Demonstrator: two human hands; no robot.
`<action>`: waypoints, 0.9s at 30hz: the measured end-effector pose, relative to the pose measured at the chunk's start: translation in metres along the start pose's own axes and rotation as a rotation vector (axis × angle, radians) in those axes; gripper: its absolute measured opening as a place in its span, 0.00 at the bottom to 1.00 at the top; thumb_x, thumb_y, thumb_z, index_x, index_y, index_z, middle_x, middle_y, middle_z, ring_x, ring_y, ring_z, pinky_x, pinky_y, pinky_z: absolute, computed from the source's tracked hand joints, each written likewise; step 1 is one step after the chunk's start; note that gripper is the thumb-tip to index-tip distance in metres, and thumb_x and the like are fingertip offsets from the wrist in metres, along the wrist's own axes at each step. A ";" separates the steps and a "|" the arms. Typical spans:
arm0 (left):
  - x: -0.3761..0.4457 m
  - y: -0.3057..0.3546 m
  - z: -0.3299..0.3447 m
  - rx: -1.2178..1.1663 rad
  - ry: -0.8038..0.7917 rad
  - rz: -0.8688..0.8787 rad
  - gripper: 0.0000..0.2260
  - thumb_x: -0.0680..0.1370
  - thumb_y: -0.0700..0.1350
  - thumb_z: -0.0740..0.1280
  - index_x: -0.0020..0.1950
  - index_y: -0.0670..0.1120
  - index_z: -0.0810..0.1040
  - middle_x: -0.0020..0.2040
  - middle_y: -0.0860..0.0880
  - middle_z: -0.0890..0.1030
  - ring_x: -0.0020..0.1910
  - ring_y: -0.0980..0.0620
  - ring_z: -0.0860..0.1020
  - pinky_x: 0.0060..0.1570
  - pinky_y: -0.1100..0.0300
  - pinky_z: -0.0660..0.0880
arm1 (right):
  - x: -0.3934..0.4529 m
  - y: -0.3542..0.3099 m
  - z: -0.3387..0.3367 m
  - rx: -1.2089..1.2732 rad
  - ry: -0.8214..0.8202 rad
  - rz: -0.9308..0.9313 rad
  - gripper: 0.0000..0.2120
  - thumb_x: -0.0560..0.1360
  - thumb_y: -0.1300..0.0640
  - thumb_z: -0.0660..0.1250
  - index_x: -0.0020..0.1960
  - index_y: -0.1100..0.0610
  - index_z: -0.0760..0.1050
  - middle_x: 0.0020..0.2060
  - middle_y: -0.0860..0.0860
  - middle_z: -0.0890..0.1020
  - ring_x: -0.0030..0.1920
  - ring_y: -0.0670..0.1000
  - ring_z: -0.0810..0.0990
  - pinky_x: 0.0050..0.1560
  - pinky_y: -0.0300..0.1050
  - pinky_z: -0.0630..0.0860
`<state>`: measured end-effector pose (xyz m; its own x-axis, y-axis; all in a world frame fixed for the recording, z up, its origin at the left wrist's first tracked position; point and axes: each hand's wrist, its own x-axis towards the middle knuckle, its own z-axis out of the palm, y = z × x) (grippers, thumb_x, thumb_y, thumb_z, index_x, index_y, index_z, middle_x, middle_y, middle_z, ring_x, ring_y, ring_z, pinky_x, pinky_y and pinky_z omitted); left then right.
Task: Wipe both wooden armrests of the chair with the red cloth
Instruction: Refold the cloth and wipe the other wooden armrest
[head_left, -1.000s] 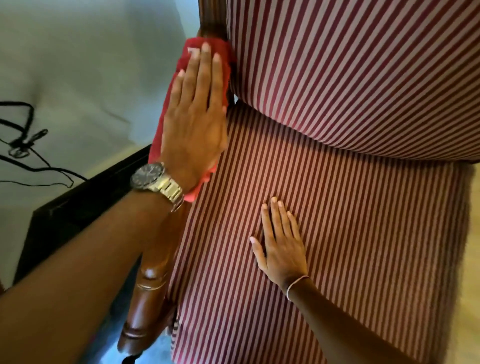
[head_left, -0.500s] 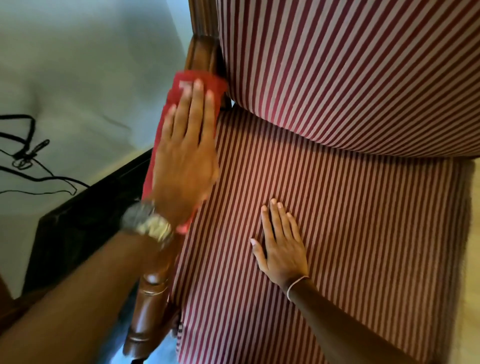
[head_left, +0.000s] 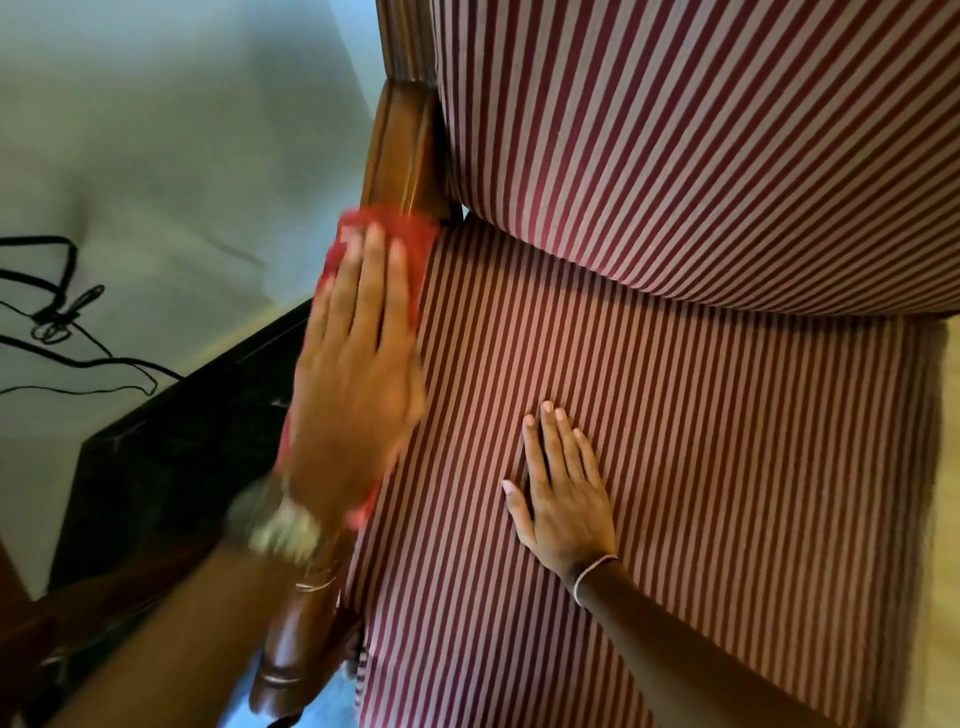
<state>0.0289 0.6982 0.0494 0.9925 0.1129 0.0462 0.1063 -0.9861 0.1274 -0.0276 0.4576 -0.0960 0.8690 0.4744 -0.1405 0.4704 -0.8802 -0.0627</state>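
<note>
The left hand (head_left: 358, 384) presses flat, fingers open, on the red cloth (head_left: 387, 234) over one wooden armrest (head_left: 402, 150); the right hand (head_left: 563, 488) rests open on the seat (head_left: 701, 441) (the other armrest is out of view, probably still left).

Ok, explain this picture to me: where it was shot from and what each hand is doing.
There is no machine here. The picture comes from a camera worn on a person's head, looking down at their own two bare hands and a striped chair. The left hand, with a wristwatch on it, lies flat on a red cloth and presses it onto the wooden armrest; it looks blurred, so it is probably moving. The right hand rests flat and empty on the seat cushion. Black cables lie on the floor to the left.
</note>
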 end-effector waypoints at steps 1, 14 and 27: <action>0.039 0.002 -0.001 -0.042 0.042 -0.018 0.30 0.85 0.46 0.53 0.84 0.41 0.46 0.85 0.39 0.49 0.85 0.42 0.48 0.83 0.42 0.53 | 0.001 0.000 0.000 0.007 -0.005 -0.003 0.34 0.84 0.40 0.50 0.82 0.60 0.56 0.83 0.60 0.57 0.83 0.57 0.55 0.82 0.58 0.55; -0.085 -0.004 -0.002 0.121 -0.117 0.019 0.32 0.81 0.47 0.57 0.83 0.39 0.51 0.84 0.38 0.51 0.84 0.40 0.49 0.81 0.43 0.50 | 0.000 0.001 0.002 0.012 0.021 -0.002 0.34 0.84 0.39 0.52 0.82 0.59 0.58 0.83 0.59 0.58 0.83 0.57 0.54 0.83 0.57 0.53; -0.068 -0.001 0.001 0.078 -0.113 -0.001 0.34 0.81 0.46 0.57 0.84 0.40 0.48 0.85 0.39 0.48 0.84 0.41 0.48 0.81 0.41 0.52 | 0.000 0.002 -0.006 0.041 0.010 0.002 0.33 0.84 0.38 0.52 0.82 0.57 0.58 0.83 0.57 0.58 0.83 0.56 0.55 0.82 0.56 0.54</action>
<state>-0.0387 0.6917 0.0455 0.9924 0.1036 -0.0666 0.1070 -0.9930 0.0496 -0.0255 0.4556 -0.0902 0.8713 0.4730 -0.1312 0.4625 -0.8806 -0.1029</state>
